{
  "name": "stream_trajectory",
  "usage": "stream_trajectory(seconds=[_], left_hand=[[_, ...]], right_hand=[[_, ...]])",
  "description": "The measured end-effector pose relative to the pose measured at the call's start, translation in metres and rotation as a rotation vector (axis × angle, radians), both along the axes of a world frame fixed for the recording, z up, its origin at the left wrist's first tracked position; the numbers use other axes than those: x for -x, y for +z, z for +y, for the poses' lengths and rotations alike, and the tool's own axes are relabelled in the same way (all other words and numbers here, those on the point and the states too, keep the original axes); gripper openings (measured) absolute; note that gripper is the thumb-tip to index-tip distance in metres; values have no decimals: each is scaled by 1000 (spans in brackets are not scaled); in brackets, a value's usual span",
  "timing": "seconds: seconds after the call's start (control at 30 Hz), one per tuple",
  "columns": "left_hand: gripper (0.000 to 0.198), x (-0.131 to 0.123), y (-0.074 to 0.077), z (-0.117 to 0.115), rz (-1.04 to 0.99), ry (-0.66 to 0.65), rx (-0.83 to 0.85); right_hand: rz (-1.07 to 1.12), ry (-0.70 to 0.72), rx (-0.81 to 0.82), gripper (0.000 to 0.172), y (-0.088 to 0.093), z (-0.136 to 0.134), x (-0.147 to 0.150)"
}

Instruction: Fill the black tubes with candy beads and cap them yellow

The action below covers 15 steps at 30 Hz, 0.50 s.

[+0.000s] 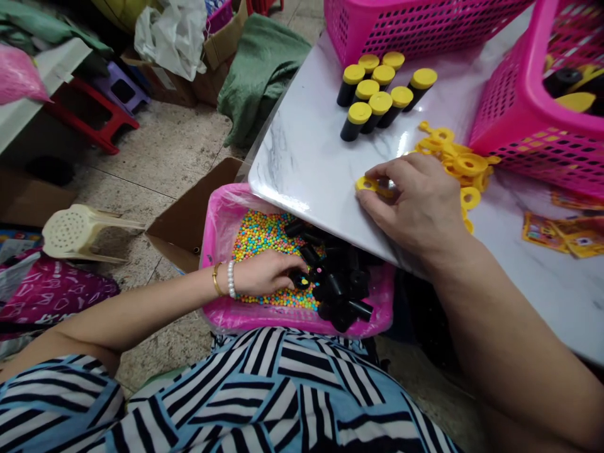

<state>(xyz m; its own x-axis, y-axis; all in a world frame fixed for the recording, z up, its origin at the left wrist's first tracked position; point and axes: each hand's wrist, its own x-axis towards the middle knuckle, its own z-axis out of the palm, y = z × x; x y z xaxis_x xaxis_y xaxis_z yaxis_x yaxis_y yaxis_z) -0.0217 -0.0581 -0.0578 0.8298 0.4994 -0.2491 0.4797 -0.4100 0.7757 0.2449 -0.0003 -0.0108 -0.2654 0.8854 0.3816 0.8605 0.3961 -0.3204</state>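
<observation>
My left hand (267,273) is down in the pink basin (214,233), its fingers closed around a black tube (301,279) with some coloured beads showing at its mouth. Small multicoloured beads (264,236) fill the basin's left side, and loose black tubes (337,283) are heaped on its right. On the white table, my right hand (415,198) pinches a yellow plastic piece (370,184) between thumb and fingers. Beside that hand lies a pile of yellow ring-shaped pieces (465,163). Several black tubes with yellow caps (372,94) stand upright further back.
Pink mesh baskets (509,119) stand at the table's back and right; one contains black and yellow pieces. Printed orange cards (557,233) lie at the right. The table's corner (255,179) overhangs the basin. A cream stool (70,231) and cardboard box (189,220) are at the left.
</observation>
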Motion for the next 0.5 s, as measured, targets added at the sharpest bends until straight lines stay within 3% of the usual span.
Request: stream_trajectory(seconds=[0.17,0.3,0.4,0.5], left_hand=[[31,-5,18,0,-250,57,97],[31,-9,35,9,-408,44,-22],[26,-10,30,9,-331,-62,-247],[20,-12,11,-1,-38,-229,-525]], right_hand=[[-47,74,-32,31,-3,-2,-1],[-43,41,-54,31,-7,-1,-1],[-53,25,-72,34,-7,1,-1],[-42,23,-58,29,-6,1,-1]])
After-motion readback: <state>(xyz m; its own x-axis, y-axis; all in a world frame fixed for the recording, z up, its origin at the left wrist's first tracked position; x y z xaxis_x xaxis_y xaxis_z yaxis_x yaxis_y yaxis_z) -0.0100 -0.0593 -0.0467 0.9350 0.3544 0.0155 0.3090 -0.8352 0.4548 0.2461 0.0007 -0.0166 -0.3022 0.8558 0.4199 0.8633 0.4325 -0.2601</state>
